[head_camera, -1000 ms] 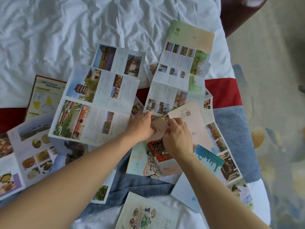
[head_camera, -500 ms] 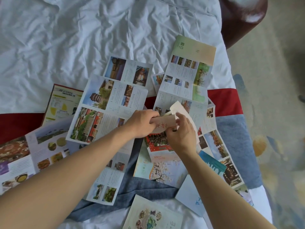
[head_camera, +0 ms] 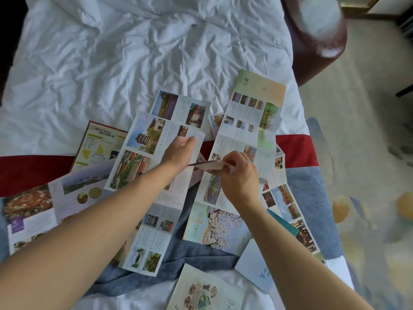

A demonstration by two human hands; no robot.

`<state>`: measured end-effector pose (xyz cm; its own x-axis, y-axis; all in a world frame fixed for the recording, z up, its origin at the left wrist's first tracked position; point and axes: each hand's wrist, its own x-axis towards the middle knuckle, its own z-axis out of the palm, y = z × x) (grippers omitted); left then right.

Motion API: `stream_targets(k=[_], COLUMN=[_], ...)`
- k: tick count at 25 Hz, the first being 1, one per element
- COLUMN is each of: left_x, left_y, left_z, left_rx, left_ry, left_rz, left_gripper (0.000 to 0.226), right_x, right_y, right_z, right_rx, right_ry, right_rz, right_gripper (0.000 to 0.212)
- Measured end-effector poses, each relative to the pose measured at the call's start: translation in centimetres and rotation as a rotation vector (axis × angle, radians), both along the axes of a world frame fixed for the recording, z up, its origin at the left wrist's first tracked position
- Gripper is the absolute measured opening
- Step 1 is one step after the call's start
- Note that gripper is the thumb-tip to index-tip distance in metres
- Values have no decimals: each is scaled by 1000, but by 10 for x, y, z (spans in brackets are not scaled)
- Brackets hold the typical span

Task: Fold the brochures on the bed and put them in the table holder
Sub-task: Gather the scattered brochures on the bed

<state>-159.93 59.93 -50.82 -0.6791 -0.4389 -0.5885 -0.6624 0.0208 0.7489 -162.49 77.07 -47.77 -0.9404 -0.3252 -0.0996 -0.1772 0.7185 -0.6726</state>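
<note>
My right hand (head_camera: pixel 240 179) pinches a small folded pinkish brochure (head_camera: pixel 209 166), held nearly flat and seen edge-on above the pile. My left hand (head_camera: pixel 178 151) sits just left of it, over a long unfolded pagoda brochure (head_camera: pixel 145 135); its fingers curl under and whether they hold anything is hidden. Several other brochures lie unfolded on the bed: a long green-topped one (head_camera: pixel 252 108), a blossom one (head_camera: pixel 214 224), a food one (head_camera: pixel 33 204) and a yellow-chart one (head_camera: pixel 98 144). No table holder is in view.
The brochures lie across a red bed runner (head_camera: pixel 295 148) and a blue blanket (head_camera: pixel 201 251) on the crumpled white sheet (head_camera: pixel 134 63). A dark red chair (head_camera: pixel 317 30) stands past the bed's right edge, with patterned carpet (head_camera: pixel 368 153) beyond.
The brochure's flap has been folded down, so it is smaller and flatter. My left hand has slid up and left off its middle; my right hand keeps its pinch.
</note>
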Motion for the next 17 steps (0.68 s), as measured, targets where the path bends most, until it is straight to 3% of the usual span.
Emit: stream_targets(k=[3,7,10,13,15,17], left_x=[5,27,40,44,45,47], left_y=[-9,-14,-16,-13,-9,4], left_z=[8,6,8,19,30,42], left_rx=[417,375,431,220,-62,-190], left_ry=[-235,-318,-207,-17,94,215], left_rz=[111,-13,43,80,-40,-183], left_gripper=[43,34,35,33,31,30], right_x=[7,19,24,29,30,32], right_y=[-2,-3,1,0,-2,-11], right_z=[10,15,12,16,17,21], right_rx=[-79,-91,-70,-228,-232,-330], right_ry=[40,27,-77,-288,-338,-512], right_rz=[41,45,-49,-274,-334,-312], right_gripper=[24,35,40,49,47,53])
